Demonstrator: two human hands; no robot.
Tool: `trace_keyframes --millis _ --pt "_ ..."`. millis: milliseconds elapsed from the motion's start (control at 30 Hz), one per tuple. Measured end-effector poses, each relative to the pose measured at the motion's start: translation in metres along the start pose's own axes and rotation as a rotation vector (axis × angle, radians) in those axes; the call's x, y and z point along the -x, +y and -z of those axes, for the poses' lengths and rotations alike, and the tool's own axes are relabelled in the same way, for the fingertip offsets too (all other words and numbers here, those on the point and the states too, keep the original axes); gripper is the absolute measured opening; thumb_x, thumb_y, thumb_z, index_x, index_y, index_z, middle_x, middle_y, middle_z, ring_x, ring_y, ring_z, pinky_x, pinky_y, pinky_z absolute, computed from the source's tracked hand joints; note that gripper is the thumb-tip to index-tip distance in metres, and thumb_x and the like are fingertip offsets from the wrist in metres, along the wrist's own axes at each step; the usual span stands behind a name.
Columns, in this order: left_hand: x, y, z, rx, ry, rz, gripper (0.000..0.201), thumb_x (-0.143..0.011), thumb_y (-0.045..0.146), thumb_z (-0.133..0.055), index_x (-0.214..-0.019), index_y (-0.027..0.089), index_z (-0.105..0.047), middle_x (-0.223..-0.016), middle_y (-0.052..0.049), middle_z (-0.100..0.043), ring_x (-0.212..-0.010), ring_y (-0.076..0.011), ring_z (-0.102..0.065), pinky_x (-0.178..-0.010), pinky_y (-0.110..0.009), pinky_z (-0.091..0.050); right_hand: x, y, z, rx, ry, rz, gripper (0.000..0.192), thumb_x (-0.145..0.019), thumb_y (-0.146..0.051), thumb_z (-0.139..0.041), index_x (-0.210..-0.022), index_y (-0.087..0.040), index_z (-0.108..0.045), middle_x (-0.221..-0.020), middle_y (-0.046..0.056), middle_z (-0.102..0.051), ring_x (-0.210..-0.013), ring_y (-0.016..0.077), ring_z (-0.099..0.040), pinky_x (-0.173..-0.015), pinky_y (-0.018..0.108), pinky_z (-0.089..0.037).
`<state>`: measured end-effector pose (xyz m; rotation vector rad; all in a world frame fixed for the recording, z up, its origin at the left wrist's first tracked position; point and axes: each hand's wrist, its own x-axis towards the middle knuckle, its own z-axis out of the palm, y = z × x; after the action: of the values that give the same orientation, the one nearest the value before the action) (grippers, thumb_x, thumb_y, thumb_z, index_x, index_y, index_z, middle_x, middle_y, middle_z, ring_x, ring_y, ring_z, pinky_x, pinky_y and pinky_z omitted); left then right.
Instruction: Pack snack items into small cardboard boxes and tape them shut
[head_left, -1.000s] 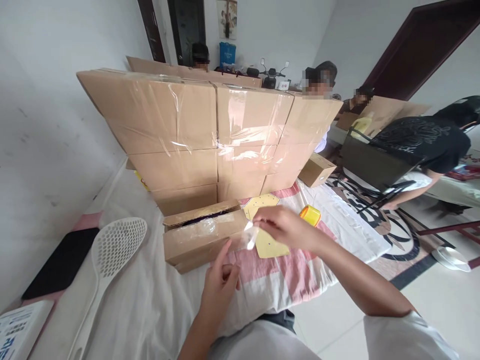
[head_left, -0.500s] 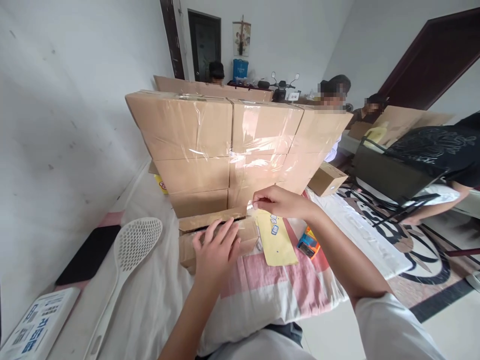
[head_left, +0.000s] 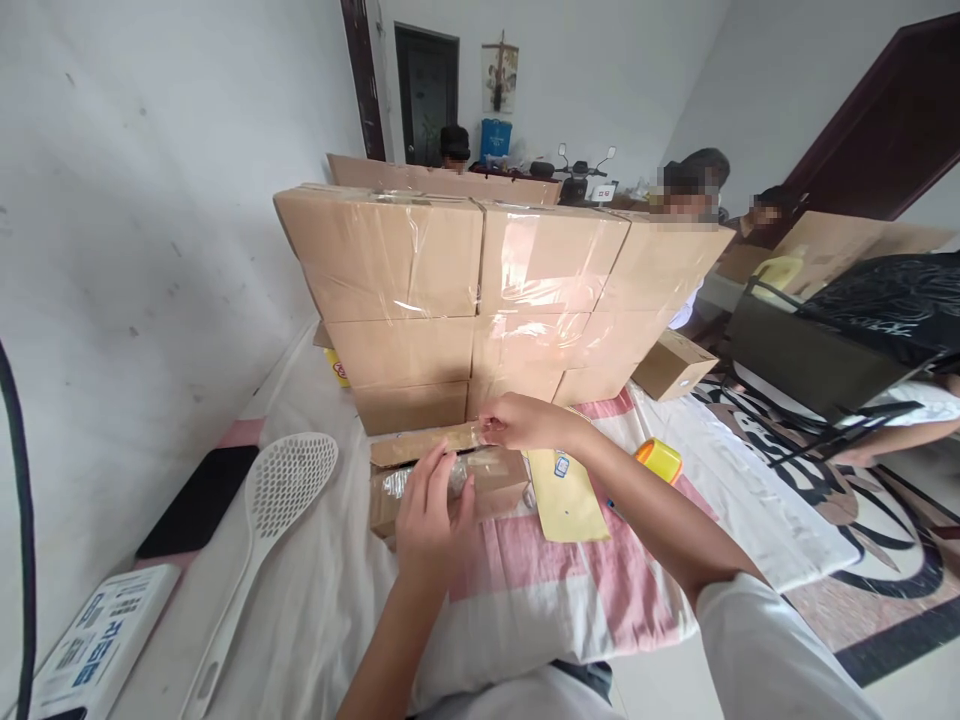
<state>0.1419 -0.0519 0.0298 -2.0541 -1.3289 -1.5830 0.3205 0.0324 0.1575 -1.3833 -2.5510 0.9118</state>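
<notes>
Big wall of taped boxes fills the middle of the view, stacked three rows high on the cloth-covered table, clear tape shining across their fronts. More cardboard stands behind them, and people sit beyond, at the far side of the room; a person in a black top bends over at the right edge.

Down on the table, left of centre, lies a white slotted spoon, handle running toward the near edge. A black phone sits just left of it, and a printed booklet lies at the bottom left corner.

Right in front of the wall lies the small box, flat on the pink-and-white cloth, its top flap slightly raised. The left hand is on it, fingers spread and pressed flat against its taped front. The right hand is at the top flap, thumb and fingertips pinched together on the tape at the flap's edge.

Just right of the box lies a yellow sheet with a small sticker near its top. Beyond that, near the right forearm, sits a yellow roll, apart from the box.
</notes>
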Motion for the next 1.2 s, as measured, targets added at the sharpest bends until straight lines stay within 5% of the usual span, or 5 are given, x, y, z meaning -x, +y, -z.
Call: trace_keyframes --millis 167,433,600,900,1200 --pt "-0.002 0.005 0.005 -0.196 -0.174 -0.098 0.035 -0.097 0.020 -0.054 -0.128 0.027 -0.068 -0.135 -0.006 -0.068 -0.114 -0.0262 -0.064 -0.100 -0.043 -0.035 0.003 -0.007 -0.008 0.101 0.056 -0.032 0.019 -0.085 -0.020 -0.060 -0.068 -0.018 -0.051 -0.064 -0.004 -0.054 -0.059 0.0102 -0.045 -0.057 0.028 -0.025" --pt "0.004 0.004 0.001 -0.101 -0.170 -0.107 0.024 -0.094 0.023 -0.059 -0.111 0.029 -0.074 -0.129 -0.001 -0.072 -0.112 -0.0242 -0.065 -0.091 -0.040 -0.034 -0.004 0.004 -0.012 0.264 0.201 -0.087 0.018 -0.089 -0.034 -0.067 -0.095 -0.018 -0.065 -0.097 0.006 -0.070 -0.087 0.0202 -0.061 -0.065 0.028 -0.031" --pt "0.006 0.009 0.001 -0.082 -0.182 -0.073 0.021 -0.094 0.026 -0.061 -0.110 0.025 -0.072 -0.126 0.000 -0.074 -0.110 -0.0236 -0.067 -0.090 -0.040 -0.034 -0.013 0.021 -0.016 0.240 0.160 -0.099 0.060 -0.079 -0.044 -0.079 -0.128 -0.018 -0.055 -0.109 0.009 -0.068 -0.091 0.0245 -0.062 -0.068 0.028 -0.034" --pt "0.009 0.006 0.001 -0.022 -0.130 -0.118 0.029 -0.093 0.021 -0.057 -0.118 0.027 -0.071 -0.115 0.004 -0.077 -0.101 -0.0196 -0.069 -0.087 -0.039 -0.032 -0.028 0.062 -0.031 -0.129 0.318 -0.166 0.051 -0.071 -0.058 -0.079 -0.101 -0.018 -0.068 -0.102 0.004 -0.059 -0.082 0.0186 -0.057 -0.070 0.028 -0.040" --pt "0.010 0.005 -0.005 -0.029 -0.067 -0.149 0.027 -0.088 0.022 -0.064 -0.114 0.027 -0.073 -0.105 0.003 -0.080 -0.093 -0.0189 -0.069 -0.085 -0.038 -0.033 -0.038 0.072 -0.061 -0.222 0.466 -0.119 0.038 -0.084 -0.057 -0.061 -0.077 -0.020 -0.058 -0.076 -0.002 -0.056 -0.075 0.0157 -0.052 -0.069 0.027 -0.038"
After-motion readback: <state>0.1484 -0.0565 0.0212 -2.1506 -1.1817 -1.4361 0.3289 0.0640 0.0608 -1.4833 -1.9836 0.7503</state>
